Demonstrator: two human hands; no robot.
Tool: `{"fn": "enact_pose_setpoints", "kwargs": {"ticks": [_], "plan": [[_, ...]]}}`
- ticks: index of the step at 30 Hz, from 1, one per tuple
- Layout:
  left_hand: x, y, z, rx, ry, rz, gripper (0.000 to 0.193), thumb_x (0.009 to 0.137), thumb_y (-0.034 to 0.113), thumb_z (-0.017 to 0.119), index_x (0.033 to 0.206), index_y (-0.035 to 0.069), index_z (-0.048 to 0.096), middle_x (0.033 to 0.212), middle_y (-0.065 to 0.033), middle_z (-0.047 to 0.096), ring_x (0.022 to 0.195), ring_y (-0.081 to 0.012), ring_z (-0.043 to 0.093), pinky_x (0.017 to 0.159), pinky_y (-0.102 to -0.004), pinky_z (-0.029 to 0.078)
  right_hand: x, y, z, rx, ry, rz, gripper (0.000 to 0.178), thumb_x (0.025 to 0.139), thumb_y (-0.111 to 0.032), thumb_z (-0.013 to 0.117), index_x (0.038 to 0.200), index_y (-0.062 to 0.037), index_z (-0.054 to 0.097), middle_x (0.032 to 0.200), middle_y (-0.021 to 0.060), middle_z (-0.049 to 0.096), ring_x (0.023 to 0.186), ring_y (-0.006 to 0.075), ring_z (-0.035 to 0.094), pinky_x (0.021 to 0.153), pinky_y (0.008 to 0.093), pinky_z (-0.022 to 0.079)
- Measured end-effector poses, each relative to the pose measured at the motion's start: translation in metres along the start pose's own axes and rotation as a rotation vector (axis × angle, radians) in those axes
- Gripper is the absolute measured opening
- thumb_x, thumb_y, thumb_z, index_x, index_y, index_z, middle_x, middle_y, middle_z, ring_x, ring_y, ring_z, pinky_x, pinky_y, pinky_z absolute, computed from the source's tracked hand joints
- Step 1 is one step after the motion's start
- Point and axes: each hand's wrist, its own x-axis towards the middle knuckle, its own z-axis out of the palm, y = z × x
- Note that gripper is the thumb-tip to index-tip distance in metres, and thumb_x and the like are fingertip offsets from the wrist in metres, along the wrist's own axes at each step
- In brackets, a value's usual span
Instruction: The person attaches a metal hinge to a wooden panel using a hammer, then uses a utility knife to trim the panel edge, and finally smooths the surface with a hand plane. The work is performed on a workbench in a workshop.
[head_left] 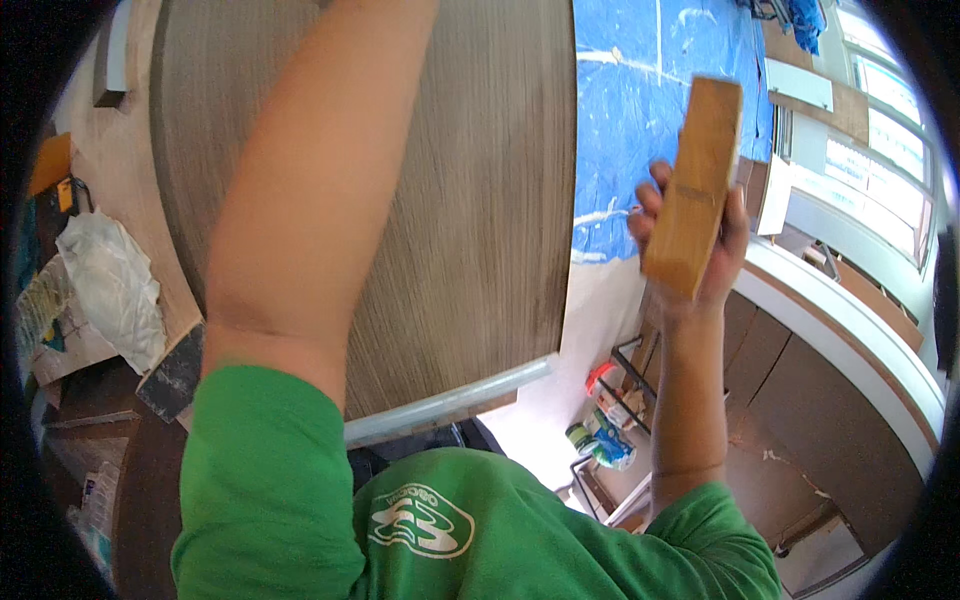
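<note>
My right hand (725,245) is raised at the right, fingers wrapped round a wooden hand plane (703,150). The plane is a long light-brown block held nearly upright, with a narrow slit across the face turned to me. My left arm (310,170) stretches far forward over a large grey-brown wood-grain panel (480,200); its hand lies beyond the top edge of the picture. Along the panel's near edge runs a pale strip (450,400), close to my body.
Blue sheeting (625,130) lies beyond the panel's right side. Brown cabinets (790,400) with a white edge stand at the right, below windows (880,150). A black metal frame (630,370) with containers (600,440) is near my right elbow. A white plastic bag (110,290) rests at the left.
</note>
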Motion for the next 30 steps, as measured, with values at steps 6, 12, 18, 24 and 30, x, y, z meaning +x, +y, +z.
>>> {"fn": "enact_pose_setpoints", "kwargs": {"ticks": [6, 12, 18, 24, 30], "plan": [[-0.009, 0.018, -0.002, -0.062, -0.09, -0.138, 0.054, 0.109, 0.041, 0.033, 0.103, -0.004, 0.061, 0.102, -0.0245, 0.065, 0.104, -0.0399, 0.062, 0.095, -0.0479, 0.045, 0.191, -0.04, 0.059, -0.905, 0.079, -0.296, 0.047, 0.094, -0.034, 0.076, 0.117, 0.0049, 0.063, 0.099, 0.009, 0.069, 0.083, 0.0151, 0.065, 0.071, 0.0321, 0.054], [-0.021, 0.014, -0.004, -0.238, 0.054, -0.056, 0.04, 0.109, 0.035, 0.045, 0.107, 0.0, 0.064, 0.095, -0.0152, 0.069, 0.093, -0.0285, 0.066, 0.087, -0.0392, 0.05, 0.348, -0.071, 0.137, -1.155, 0.154, -0.532, 0.047, 0.093, -0.039, 0.072, 0.107, 0.0058, 0.07, 0.09, 0.0201, 0.072, 0.08, 0.0305, 0.07, 0.075, 0.0404, 0.054], [-0.02, 0.007, 0.003, -0.254, 0.141, 0.015, 0.033, 0.106, 0.031, 0.051, 0.1, 0.002, 0.065, 0.086, -0.0168, 0.07, 0.081, -0.0345, 0.067, 0.075, -0.0453, 0.052, 0.476, -0.088, 0.179, -1.714, 0.273, -0.672, 0.059, 0.088, -0.05, 0.073, 0.107, 0.0063, 0.073, 0.101, 0.0253, 0.074, 0.091, 0.0365, 0.073, 0.08, 0.0426, 0.056], [-0.023, 0.014, 0.003, -0.281, 0.09, -0.068, 0.031, 0.105, 0.03, 0.052, 0.099, 0.002, 0.064, 0.088, -0.0161, 0.07, 0.085, -0.0348, 0.066, 0.078, -0.0469, 0.05, 0.533, -0.097, 0.193, -1.949, 0.369, -0.605, 0.055, 0.088, -0.049, 0.073, 0.11, 0.0016, 0.075, 0.108, 0.0236, 0.075, 0.1, 0.036, 0.073, 0.085, 0.0446, 0.056], [-0.025, 0.007, 0.001, -0.298, 0.085, -0.031, 0.037, 0.108, 0.033, 0.048, 0.107, 0.0, 0.065, 0.099, -0.0141, 0.072, 0.097, -0.0273, 0.067, 0.088, -0.0397, 0.05, 0.513, -0.093, 0.196, -1.804, 0.243, -0.54, 0.048, 0.087, -0.039, 0.076, 0.108, 0.0038, 0.074, 0.101, 0.0231, 0.074, 0.094, 0.0327, 0.073, 0.081, 0.0438, 0.056]]}}
